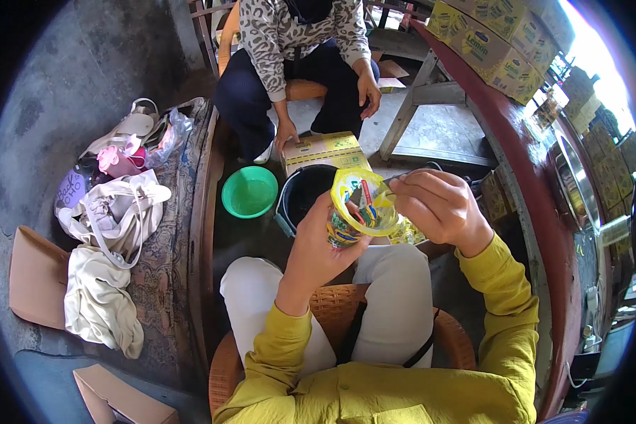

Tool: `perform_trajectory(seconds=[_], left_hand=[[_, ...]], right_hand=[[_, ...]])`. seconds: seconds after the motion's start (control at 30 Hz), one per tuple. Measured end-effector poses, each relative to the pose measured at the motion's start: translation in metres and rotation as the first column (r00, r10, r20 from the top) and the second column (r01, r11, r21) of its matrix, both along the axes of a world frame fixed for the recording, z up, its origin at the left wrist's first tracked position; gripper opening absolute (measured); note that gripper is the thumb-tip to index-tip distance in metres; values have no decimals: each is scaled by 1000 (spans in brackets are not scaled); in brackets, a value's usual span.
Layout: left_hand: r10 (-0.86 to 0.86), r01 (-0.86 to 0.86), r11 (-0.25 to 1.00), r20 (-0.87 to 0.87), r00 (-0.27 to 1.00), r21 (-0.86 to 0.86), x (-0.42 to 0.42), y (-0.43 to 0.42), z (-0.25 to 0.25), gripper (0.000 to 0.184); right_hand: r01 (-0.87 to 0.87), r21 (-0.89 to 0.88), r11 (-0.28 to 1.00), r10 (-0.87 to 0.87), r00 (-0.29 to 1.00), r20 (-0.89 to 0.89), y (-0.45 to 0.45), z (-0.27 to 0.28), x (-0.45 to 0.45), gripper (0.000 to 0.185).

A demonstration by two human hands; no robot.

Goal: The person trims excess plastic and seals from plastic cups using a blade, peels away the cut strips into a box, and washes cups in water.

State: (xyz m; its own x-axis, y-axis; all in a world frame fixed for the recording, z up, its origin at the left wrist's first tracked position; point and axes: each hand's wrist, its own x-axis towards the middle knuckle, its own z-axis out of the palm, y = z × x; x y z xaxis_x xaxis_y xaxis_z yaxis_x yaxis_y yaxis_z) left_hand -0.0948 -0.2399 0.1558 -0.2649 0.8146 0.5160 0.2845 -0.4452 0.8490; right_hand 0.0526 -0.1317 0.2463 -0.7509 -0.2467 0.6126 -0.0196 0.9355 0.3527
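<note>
A clear plastic cup with a yellow rim and colourful print (372, 206) is tilted in front of my chest. My left hand (312, 240) is closed around its side and base. At the cup's upper right edge, my right hand (442, 210) is closed in a pinch. Something thin and dark shows at its fingertips, too small to name. Below the cup, a black bucket (305, 194) stands on the floor, partly hidden by my left hand. Yellow printed packaging (407, 233) lies under my right hand, mostly covered.
A green basin (249, 192) and a cardboard box (325, 150) stand beyond the bucket. Another person (300, 42) sits opposite, one hand on the box. Bags (120, 205) lie on a bench at left. Lemon-printed cartons (484, 49) sit on the red ledge (519, 177) at right.
</note>
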Motion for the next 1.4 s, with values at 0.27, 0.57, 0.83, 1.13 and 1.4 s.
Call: perform_trajectory(seconds=[0.27, 0.57, 0.83, 1.13, 1.4], left_hand=[[-27, 27, 999, -12, 1000, -17, -2, -3, 3, 48], [-156, 156, 985, 11, 988, -78, -6, -7, 7, 47], [-304, 315, 945, 125, 945, -85, -4, -8, 0, 55], [-515, 664, 746, 589, 623, -51, 3, -16, -11, 55], [-710, 926, 322, 697, 98, 198, 14, -11, -14, 34]], right_hand=[[-28, 16, 999, 27, 999, 28, 0, 1, 1, 15], [-99, -30, 995, 100, 994, 35, 0, -1, 5, 16], [-129, -63, 990, 132, 990, 48, 3, -5, 10, 18], [-198, -23, 980, 198, 980, -7, 2, -8, 12, 19], [-252, -59, 966, 252, 968, -20, 3, -11, 15, 19]])
